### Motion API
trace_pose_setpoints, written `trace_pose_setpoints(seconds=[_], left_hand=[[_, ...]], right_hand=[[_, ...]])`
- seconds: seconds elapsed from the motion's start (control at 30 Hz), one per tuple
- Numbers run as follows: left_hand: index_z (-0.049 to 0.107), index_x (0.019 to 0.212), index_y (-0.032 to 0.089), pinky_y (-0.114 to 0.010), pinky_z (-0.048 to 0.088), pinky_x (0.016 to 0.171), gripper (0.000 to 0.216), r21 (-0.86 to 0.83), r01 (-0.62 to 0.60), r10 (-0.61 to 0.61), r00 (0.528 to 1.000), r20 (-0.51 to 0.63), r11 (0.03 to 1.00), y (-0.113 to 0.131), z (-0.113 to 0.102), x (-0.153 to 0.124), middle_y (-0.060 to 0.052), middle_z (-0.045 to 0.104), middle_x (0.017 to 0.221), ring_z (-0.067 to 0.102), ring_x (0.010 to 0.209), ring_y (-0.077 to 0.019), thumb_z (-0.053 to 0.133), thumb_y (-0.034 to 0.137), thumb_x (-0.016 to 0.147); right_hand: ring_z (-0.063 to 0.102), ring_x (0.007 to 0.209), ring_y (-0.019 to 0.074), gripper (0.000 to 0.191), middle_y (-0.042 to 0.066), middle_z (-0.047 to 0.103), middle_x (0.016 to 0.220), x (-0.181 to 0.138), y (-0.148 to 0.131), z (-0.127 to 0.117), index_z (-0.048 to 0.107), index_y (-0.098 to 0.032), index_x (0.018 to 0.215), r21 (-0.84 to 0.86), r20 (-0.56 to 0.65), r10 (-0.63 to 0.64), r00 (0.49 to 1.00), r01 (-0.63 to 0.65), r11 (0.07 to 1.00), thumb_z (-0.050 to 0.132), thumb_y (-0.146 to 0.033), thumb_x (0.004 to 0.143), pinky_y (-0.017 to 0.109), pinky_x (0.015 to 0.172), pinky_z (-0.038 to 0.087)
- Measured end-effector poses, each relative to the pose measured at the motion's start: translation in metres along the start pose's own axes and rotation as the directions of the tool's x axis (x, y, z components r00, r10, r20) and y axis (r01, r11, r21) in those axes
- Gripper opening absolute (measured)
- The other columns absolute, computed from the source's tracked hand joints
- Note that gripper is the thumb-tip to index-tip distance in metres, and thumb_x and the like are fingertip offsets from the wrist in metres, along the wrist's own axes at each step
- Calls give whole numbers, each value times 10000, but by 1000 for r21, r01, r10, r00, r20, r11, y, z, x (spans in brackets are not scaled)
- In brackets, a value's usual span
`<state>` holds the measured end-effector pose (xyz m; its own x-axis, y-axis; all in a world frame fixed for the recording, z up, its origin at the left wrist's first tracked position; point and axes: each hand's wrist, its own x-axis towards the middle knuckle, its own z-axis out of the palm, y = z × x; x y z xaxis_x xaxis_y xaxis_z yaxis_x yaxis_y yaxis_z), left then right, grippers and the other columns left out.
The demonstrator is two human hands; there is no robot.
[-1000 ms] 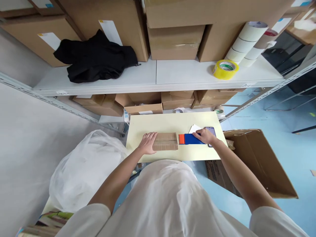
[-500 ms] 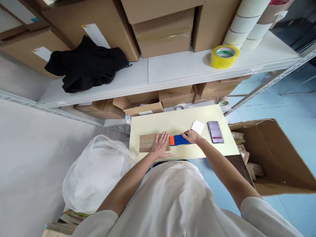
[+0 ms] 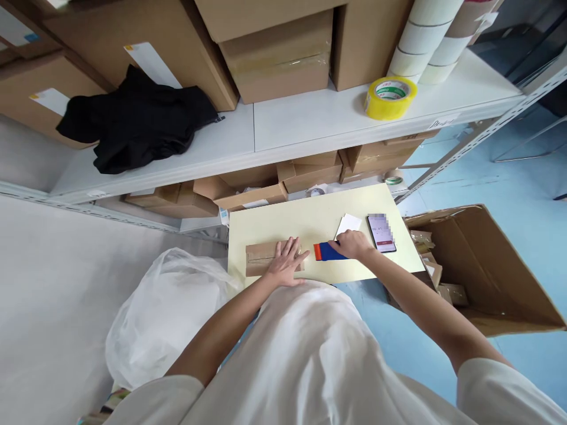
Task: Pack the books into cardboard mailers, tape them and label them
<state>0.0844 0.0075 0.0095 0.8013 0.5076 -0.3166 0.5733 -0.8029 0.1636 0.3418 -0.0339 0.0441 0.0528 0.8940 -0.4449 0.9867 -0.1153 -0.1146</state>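
A flat brown cardboard parcel (image 3: 259,258) lies on the pale yellow table (image 3: 310,221). My left hand (image 3: 287,264) rests flat on the parcel's right end, fingers spread. My right hand (image 3: 353,244) grips a blue tool with an orange end (image 3: 325,252), which lies on the table just right of the parcel, a small gap between them. A white card (image 3: 348,224) and a phone (image 3: 381,232) lie beyond my right hand.
An open cardboard box (image 3: 478,265) stands on the floor at the right. A white plastic bag (image 3: 163,313) bulges at the left. The shelf (image 3: 310,127) behind holds boxes, a black garment (image 3: 137,121), yellow tape (image 3: 390,97) and white rolls (image 3: 425,41).
My left hand slid from the parcel's left end to its right end. The blue tool came up against the parcel, then drew back a little to the right.
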Motion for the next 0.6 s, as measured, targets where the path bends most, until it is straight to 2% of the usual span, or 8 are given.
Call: trace_pose_setpoints(seconds=[0.1, 0.2, 0.3, 0.37, 0.47, 0.53, 0.6], left_hand=[[457, 1342, 272, -663, 11, 1054, 892, 6, 5, -5, 999, 33, 1000, 3, -5, 5, -106, 90, 1561, -12, 1399, -426, 665, 672, 573], [580, 1227, 237, -706, 34, 1026, 784, 13, 54, -55, 996, 67, 998, 9, -5, 13, -111, 182, 1541, -18, 1385, -458, 673, 657, 571], [669, 1094, 207, -736, 26, 1002, 673, 14, 94, -95, 991, 95, 995, 14, -3, 20, -116, 241, 1520, -49, 1372, -488, 669, 648, 586], [678, 1077, 199, -738, 12, 1000, 641, -7, 119, -118, 989, 84, 993, 16, -1, 22, -114, 231, 1524, -63, 1371, -489, 667, 633, 605], [550, 1269, 229, -724, -4, 1011, 783, -103, 134, -134, 991, 12, 986, 17, 0, 23, -111, 133, 1552, -55, 1384, -462, 683, 621, 605], [367, 1406, 243, -703, 15, 1027, 965, -199, 115, -127, 991, -49, 973, 14, -1, 21, -135, 40, 1561, -43, 1393, -445, 691, 638, 588], [214, 1465, 233, -667, 69, 1049, 1040, -295, 80, -118, 986, -114, 952, 5, -1, 15, -158, -39, 1557, -44, 1401, -424, 658, 651, 623]], right_hand=[[672, 845, 275, 535, 203, 694, 904, 3, -49, 0, 703, -120, 919, -38, -31, 7, 999, -8, 999, 281, -448, 936, 369, 762, 433], [675, 848, 267, 397, 195, 701, 900, 8, -81, 10, 697, -133, 932, -67, -7, -76, 997, 76, 995, 336, -301, 932, 401, 788, 428], [674, 850, 272, 288, 183, 708, 886, 8, -82, 24, 692, -145, 941, -99, 43, -90, 995, 94, 991, 413, -193, 885, 418, 770, 435], [675, 808, 270, 327, 181, 708, 860, 3, -68, 33, 692, -136, 898, -93, 30, -31, 999, 34, 995, 385, -247, 908, 395, 723, 443], [662, 750, 242, 492, 163, 700, 835, -11, -40, 49, 666, -126, 877, 28, -141, 126, 982, -123, 992, 259, -390, 951, 338, 675, 431], [645, 762, 228, 450, 145, 692, 849, -21, -27, 64, 635, -124, 929, 136, -247, 202, 948, -172, 976, 262, -374, 946, 319, 691, 418], [621, 799, 229, 348, 141, 681, 883, -27, -23, 83, 600, -119, 999, 191, -275, 207, 939, -158, 969, 308, -289, 918, 319, 720, 408]])
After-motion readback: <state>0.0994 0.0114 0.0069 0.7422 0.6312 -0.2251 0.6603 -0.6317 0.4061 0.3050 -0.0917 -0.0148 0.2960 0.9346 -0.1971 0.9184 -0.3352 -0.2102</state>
